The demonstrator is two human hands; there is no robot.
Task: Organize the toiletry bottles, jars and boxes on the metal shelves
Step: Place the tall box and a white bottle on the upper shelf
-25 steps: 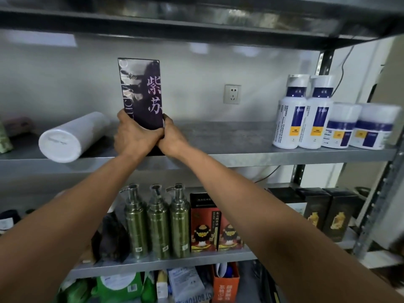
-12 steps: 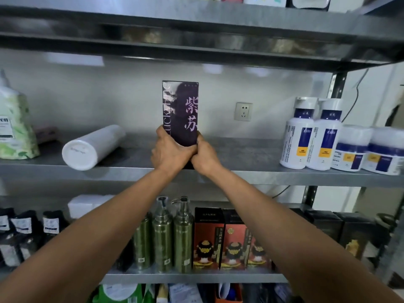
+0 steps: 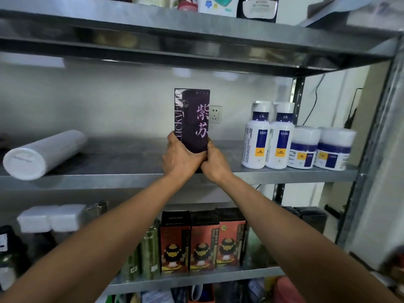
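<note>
A tall dark purple box point(image 3: 192, 119) with pink characters stands upright at the front of the middle metal shelf point(image 3: 131, 178). My left hand point(image 3: 180, 157) grips its lower left side. My right hand point(image 3: 215, 161) grips its lower right side, and the two hands touch below it. The box's base is hidden behind my hands. Two white bottles point(image 3: 269, 136) with blue labels stand to the right of the box. Beside them sit two white jars point(image 3: 319, 148).
A white cylinder point(image 3: 43, 154) lies on its side at the shelf's left. The lower shelf point(image 3: 196, 278) carries green pump bottles point(image 3: 148, 252), orange boxes point(image 3: 203, 241), black boxes and white-capped dark bottles. A wall socket point(image 3: 215, 114) sits behind the purple box. A metal upright point(image 3: 371, 136) stands right.
Both hands have carried the purple box to the right along the middle shelf, closer to the white bottles. The view has tilted upward, showing the top shelf.
</note>
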